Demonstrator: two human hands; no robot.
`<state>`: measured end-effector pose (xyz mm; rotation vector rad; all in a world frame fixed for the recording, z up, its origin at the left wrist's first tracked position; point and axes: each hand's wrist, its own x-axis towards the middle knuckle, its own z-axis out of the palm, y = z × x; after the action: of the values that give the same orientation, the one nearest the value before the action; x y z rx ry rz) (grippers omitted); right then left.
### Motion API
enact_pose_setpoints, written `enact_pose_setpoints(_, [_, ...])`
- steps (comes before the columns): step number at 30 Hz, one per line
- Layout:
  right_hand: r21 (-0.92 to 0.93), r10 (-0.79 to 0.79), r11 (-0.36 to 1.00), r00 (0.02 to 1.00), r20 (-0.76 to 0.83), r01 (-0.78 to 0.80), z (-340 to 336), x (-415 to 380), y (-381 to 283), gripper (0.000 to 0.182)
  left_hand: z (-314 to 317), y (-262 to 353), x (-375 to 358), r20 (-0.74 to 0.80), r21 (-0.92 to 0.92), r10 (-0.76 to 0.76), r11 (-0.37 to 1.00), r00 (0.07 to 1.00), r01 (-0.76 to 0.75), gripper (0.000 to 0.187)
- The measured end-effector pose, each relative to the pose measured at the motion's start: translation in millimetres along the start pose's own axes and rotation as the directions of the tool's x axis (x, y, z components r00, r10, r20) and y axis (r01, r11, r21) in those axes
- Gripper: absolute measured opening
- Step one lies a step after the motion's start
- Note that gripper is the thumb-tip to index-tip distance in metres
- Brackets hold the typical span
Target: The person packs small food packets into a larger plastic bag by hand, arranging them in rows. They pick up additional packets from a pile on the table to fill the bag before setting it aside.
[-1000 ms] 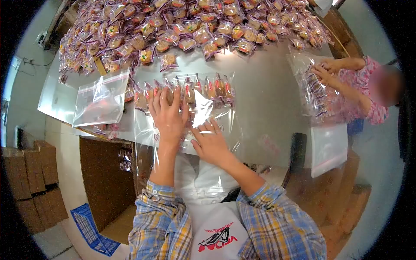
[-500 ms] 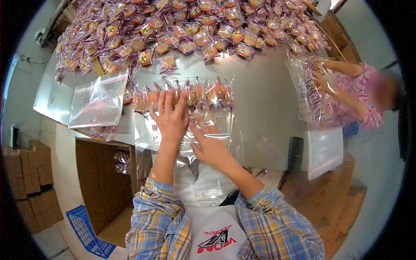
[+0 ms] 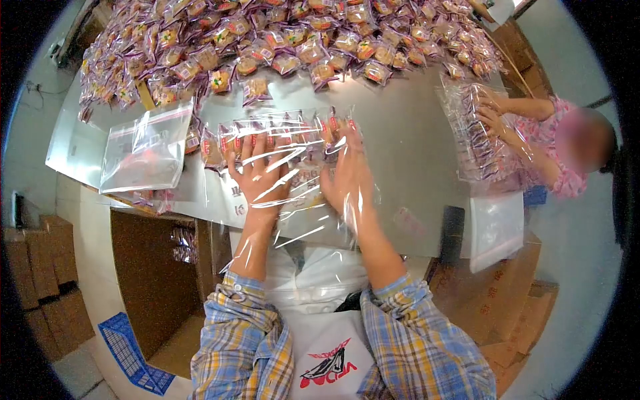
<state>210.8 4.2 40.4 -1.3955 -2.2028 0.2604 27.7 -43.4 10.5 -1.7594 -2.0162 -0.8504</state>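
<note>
A row of small wrapped cakes (image 3: pixel 230 143) in clear, purple-edged wrappers lies in front of me, in or under a large clear plastic bag (image 3: pixel 300 217). My left hand (image 3: pixel 261 175) is open, its spread fingers resting on the near side of the row's left and middle part. My right hand (image 3: pixel 350 177) is open too, fingers stretched forward at the right end of the row. Glare streaks of the clear film cross both hands and wrists, so they appear to be under its upper layer. Some fingertips are blurred by the shine.
A big heap of wrapped cakes (image 3: pixel 287 40) covers the table's far side. Zip-top clear bags (image 3: pixel 143 150) lie left. At right, a co-worker's hands (image 3: pixel 493 120) touch a filled bag (image 3: pixel 470 143). An open cardboard box (image 3: pixel 157 287) and a blue basket (image 3: pixel 133 353) stand below left.
My right hand has moved forward and right, from the bag's middle to the row's right end. The clear film now lies across both hands and wrists. My left hand stays near the row.
</note>
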Motion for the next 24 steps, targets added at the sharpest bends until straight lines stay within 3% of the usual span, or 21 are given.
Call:
enact_pose_setpoints(3, [0.169,0.035,0.985,0.999,0.021,-0.038,-18,9,-5,0.078,5,0,-1,-0.034,0.033,0.001,0.999,0.999,0.000,0.030])
enact_pose_setpoints(4, [0.146,0.136,0.979,0.990,0.047,-0.142,-15,15,-5,0.071,9,-1,-3,-0.019,0.041,0.001,0.999,1.000,0.000,0.040])
enact_pose_setpoints(6, [0.083,0.150,0.985,0.988,0.025,-0.151,-10,16,-4,0.069,14,-5,-6,0.006,0.059,0.000,0.998,1.000,0.000,0.061])
enact_pose_setpoints(7, [0.052,0.154,0.987,0.988,0.014,-0.155,-8,16,-3,0.069,14,-5,-8,0.036,0.067,-0.012,0.998,0.999,0.009,0.061])
enact_pose_setpoints(10, [-0.018,-0.004,1.000,0.999,-0.049,0.003,5,10,5,0.076,15,-3,-6,0.060,0.170,-0.004,0.985,0.998,-0.006,0.065])
enact_pose_setpoints(13, [-0.042,-0.118,0.992,0.992,-0.034,0.116,1,5,2,0.080,5,4,-1,0.072,0.084,-0.049,0.996,0.996,0.043,0.066])
enact_pose_setpoints(14, [-0.048,-0.134,0.990,0.990,-0.033,0.132,-1,-2,1,0.080,-1,8,0,0.211,0.070,-0.118,0.992,0.970,0.105,0.059])
enact_pose_setpoints(15, [-0.052,-0.149,0.988,0.989,-0.025,0.147,-1,-7,-1,0.081,-6,11,3,0.169,0.063,-0.108,0.993,0.980,0.099,0.057])
enact_pose_setpoints(18, [-0.132,-0.144,0.981,0.990,-0.001,0.143,5,-10,-4,0.081,-9,16,4,0.061,0.024,-0.055,0.998,0.997,0.054,0.050])
enact_pose_setpoints(19, [-0.161,-0.138,0.978,0.990,0.000,0.136,7,-8,-4,0.081,-8,16,1,0.088,0.043,-0.062,0.997,0.994,0.058,0.051])
enact_pose_setpoints(20, [-0.123,-0.146,0.984,0.983,-0.114,0.132,24,-5,8,0.077,-8,14,0,0.110,0.061,-0.065,0.996,0.992,0.058,0.052])
enact_pose_setpoints(24, [-0.277,-0.074,0.959,0.996,-0.049,0.058,27,-2,5,0.071,-9,12,4,0.129,0.083,-0.064,0.995,0.990,0.054,0.056])
